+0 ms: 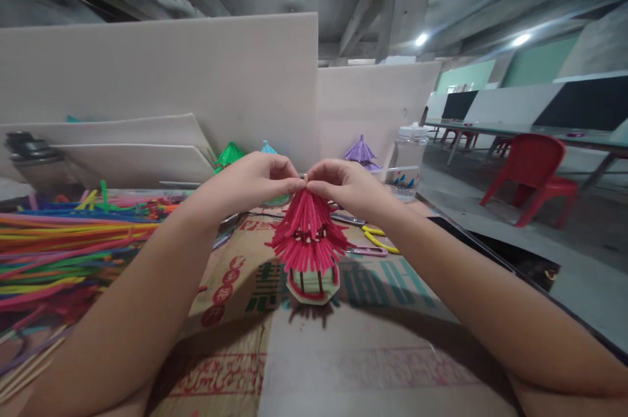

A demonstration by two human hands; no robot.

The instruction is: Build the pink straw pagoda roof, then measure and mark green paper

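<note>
The person's left hand (255,180) and right hand (350,188) both pinch the peak of a red toy pavilion (313,224), probably steadying it without crushing its roofs. It is centred over printed cardboard (383,332), contact unclear; fuzzy-looking strips flare in two tiers above thin posts and a flat, many-sided base (314,296).
</note>
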